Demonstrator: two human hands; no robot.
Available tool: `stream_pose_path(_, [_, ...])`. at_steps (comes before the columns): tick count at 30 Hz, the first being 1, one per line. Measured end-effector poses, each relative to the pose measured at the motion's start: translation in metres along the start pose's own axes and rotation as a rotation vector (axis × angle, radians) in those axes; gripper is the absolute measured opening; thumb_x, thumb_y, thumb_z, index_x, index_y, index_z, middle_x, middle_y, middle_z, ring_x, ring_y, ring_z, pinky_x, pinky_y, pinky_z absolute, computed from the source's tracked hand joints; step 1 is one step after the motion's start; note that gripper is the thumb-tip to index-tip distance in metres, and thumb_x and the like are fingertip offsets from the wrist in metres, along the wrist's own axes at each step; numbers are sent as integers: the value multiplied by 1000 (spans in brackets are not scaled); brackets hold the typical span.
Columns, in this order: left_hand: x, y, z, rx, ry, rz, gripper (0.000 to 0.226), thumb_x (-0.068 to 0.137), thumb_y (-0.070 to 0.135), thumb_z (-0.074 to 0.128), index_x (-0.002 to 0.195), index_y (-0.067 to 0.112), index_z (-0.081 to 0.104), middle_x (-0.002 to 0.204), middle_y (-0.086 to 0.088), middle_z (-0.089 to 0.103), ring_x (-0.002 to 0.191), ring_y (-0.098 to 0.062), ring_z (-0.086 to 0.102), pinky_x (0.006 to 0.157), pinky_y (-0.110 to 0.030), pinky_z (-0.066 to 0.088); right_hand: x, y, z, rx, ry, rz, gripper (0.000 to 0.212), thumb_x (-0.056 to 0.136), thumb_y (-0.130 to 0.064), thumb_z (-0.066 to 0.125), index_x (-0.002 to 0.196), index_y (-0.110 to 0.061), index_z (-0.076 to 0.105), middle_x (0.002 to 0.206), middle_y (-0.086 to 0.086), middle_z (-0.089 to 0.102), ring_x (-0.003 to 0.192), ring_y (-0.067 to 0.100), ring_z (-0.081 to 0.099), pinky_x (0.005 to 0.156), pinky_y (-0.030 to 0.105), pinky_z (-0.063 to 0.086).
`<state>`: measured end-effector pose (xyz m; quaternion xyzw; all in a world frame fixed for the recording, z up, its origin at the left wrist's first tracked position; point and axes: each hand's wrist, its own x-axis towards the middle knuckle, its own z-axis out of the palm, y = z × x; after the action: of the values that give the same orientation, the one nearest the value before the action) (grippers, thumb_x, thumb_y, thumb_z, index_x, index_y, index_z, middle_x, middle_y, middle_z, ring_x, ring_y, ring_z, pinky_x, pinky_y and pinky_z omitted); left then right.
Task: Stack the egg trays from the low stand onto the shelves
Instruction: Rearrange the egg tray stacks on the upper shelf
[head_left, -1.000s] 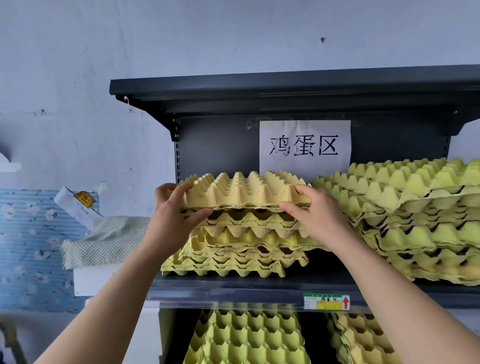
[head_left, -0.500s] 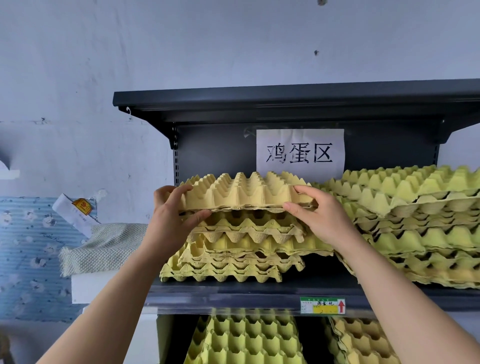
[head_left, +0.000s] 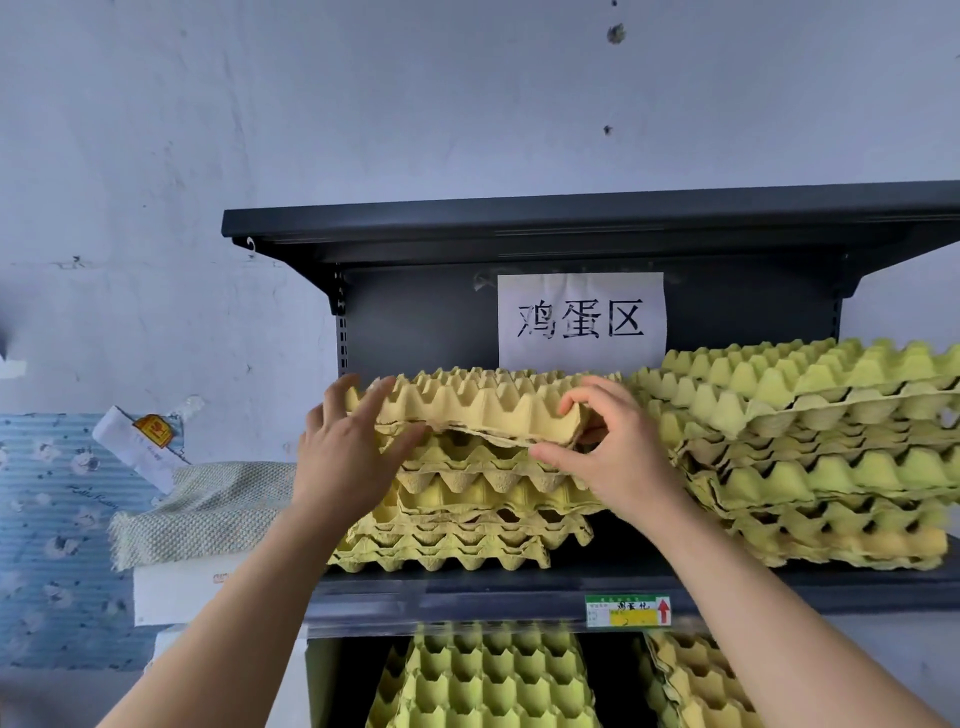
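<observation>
Two hands work at one egg tray (head_left: 478, 408), which lies on top of the left stack (head_left: 457, 535) on the middle shelf (head_left: 467, 597). The left grip (head_left: 348, 449) takes the tray's left end, four fingers laid over the top and the thumb under the rim, pinching it. The right grip (head_left: 613, 452) pinches the front right corner, with curled fingers over the edge and the thumb beneath. The tray's front edge stands slightly lifted off the tray below. Two stacks of yellow trays sit on this shelf: the left one and a taller, wider right stack (head_left: 831, 467) just beside it; the trays in each are too tightly nested to count. Two more stacks (head_left: 488, 686) show on the level below. One paper sign (head_left: 582, 322) with three characters hangs on the back panel, and one price label (head_left: 627, 610) is on the shelf's front edge. Left of the rack lie one woven cloth (head_left: 202, 509) on one white box (head_left: 182, 592), and one white packet (head_left: 140, 447).
</observation>
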<state>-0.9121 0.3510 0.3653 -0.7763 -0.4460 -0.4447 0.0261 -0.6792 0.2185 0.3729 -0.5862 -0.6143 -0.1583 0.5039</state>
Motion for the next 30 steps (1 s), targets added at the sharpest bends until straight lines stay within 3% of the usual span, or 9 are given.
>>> stream_pose_path(4, [-14,24,-7,-193,-156,67,87,69,83,43,146,44,36,151,-1,30,135,-28,35,110,-48,37,-7,-9,0,258,-230,6,47,80,-41,72,124,-33,59,131,-14,47,111,5,55,86,16,45])
stream_pose_path(8, [-22,33,-15,-408,-229,37,88,66,74,58,146,42,38,152,1,30,114,-10,44,101,-35,39,-2,2,-17,309,-225,93,46,89,-27,64,129,-46,50,94,-6,69,69,17,65,72,35,57])
stream_pose_path(11, [-27,43,-11,-417,-251,37,96,55,77,66,142,43,42,153,3,26,130,-16,38,109,-41,39,9,20,-22,138,-176,68,45,84,-25,71,126,-37,57,132,-9,54,102,2,59,90,22,49])
stream_pose_path(16, [-23,67,3,-324,-266,-7,101,49,83,64,139,39,49,154,-1,26,142,-28,30,111,-52,37,21,34,-14,23,-251,68,49,84,-29,71,131,-30,57,143,-7,46,133,7,37,112,34,30])
stream_pose_path(19, [-20,64,2,-375,-276,-7,90,54,73,73,132,32,55,147,1,34,130,-22,42,106,-41,45,29,40,-11,-5,-194,97,53,85,-29,71,135,-28,53,146,-2,42,135,13,36,111,29,27])
stream_pose_path(22, [-19,45,-12,-461,-266,9,78,54,64,80,120,27,61,135,6,44,108,-6,53,82,-9,46,36,51,-13,-69,-213,182,63,86,-34,69,142,-29,43,151,2,31,140,19,28,111,33,24])
stream_pose_path(25, [-12,24,-22,-579,-217,-21,76,41,72,82,105,35,66,131,9,53,117,-7,54,89,-14,44,42,60,-15,-97,-269,237,71,85,-40,68,147,-32,35,152,6,28,141,23,25,111,37,25])
stream_pose_path(27, [-6,17,-29,-610,-227,3,68,44,63,82,105,34,67,128,12,56,114,-2,56,90,-14,42,47,62,-15,-54,-289,243,73,84,-41,69,147,-34,33,153,5,30,139,22,30,109,36,29])
stream_pose_path(30, [1,18,-38,-689,-248,35,57,60,30,92,110,17,68,97,12,61,77,6,59,70,-11,44,53,61,-16,58,-292,297,81,79,-42,74,147,-30,33,152,-1,33,135,20,36,104,35,34])
